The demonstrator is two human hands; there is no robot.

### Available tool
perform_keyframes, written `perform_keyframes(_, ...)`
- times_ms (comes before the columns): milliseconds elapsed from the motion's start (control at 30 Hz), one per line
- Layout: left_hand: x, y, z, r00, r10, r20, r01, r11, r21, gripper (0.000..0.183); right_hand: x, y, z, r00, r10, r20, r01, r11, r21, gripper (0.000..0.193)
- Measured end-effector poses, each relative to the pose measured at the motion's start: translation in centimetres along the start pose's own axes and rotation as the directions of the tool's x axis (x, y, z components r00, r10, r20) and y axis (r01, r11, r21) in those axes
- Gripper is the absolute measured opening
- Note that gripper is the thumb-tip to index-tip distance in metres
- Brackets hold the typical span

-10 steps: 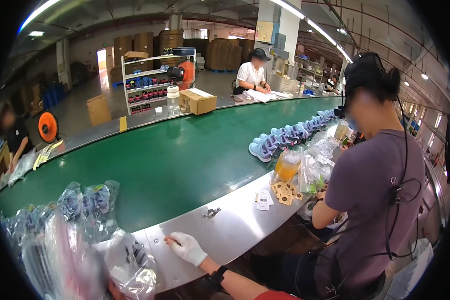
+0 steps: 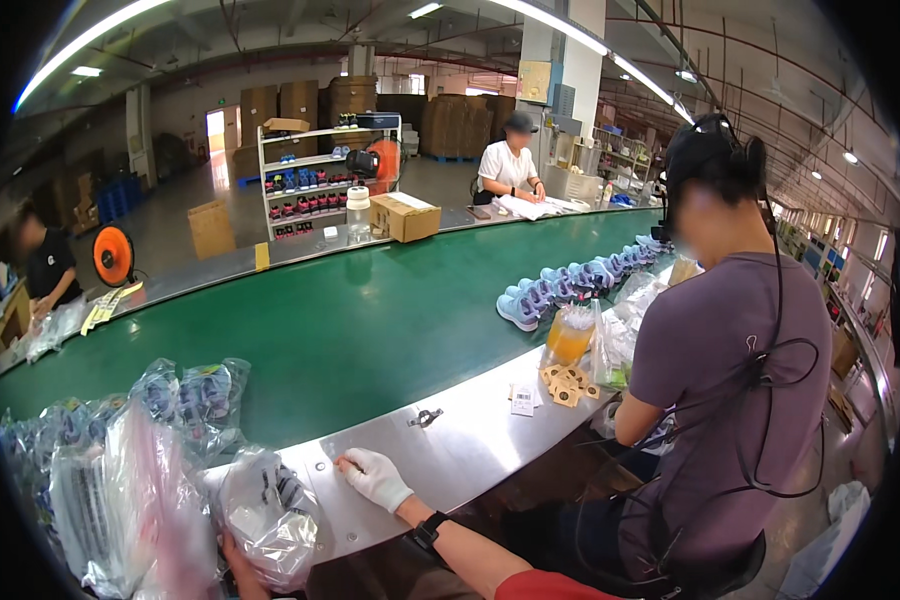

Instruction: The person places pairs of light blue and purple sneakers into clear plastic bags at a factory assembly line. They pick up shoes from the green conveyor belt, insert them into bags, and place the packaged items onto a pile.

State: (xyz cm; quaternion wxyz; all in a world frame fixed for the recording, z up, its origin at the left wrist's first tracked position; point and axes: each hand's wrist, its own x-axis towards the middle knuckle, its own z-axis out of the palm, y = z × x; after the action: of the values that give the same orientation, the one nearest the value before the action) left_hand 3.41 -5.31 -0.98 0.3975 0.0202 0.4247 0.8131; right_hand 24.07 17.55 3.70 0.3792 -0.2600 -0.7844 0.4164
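At the lower edge, my left hand shows only in part, closed against the side of a clear plastic bag with a shoe in it. My right hand, in a white glove with bare fingertips, rests on the metal ledge just right of that bag. Its fingers are curled together; whether anything small is between them cannot be made out. Left of my left hand stands a stack of clear and pinkish plastic bags. Behind it, several bagged light-blue shoes sit on the green belt.
A metal latch lies on the ledge. Farther right are white tags, brown round-printed cards, a jug of orange liquid and a row of blue shoes. A co-worker sits close on the right. A carton stands across the belt.
The view has tilted and shifted slightly. My left hand shows more beside the bagged shoe. My right hand stays curled on the ledge, a little nearer the bag.
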Motion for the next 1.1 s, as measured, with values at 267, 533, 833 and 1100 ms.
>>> perform_keyframes(267, 0.7, -0.1, -0.4, 1.0, 0.026, 0.005, -0.026, 0.999, -0.044, 0.048, 0.1, -0.1, 0.3, 1.0, 0.0, -0.021, 0.001, 1.0, 0.012, 0.017)
perform_keyframes(533, -0.4, 0.3, 0.3, 0.994, 0.063, -0.084, -0.06, 0.997, 0.038, 0.049, 0.4, 0.3, 0.5, 1.0, -0.004, -0.009, 0.004, 0.999, -0.032, 0.017)
perform_keyframes(833, -1.4, -0.1, 0.9, 0.998, 0.01, -0.062, -0.01, 1.0, -0.003, 0.049, 0.2, 0.1, 0.3, 1.0, -0.004, -0.003, 0.004, 0.998, -0.061, 0.017)
perform_keyframes(1100, -1.6, 0.4, 3.8, 0.986, 0.168, 0.005, -0.168, 0.978, 0.126, 0.044, 0.4, 0.7, -0.4, 0.964, 0.26, 0.062, -0.252, 0.808, 0.533, 0.027)
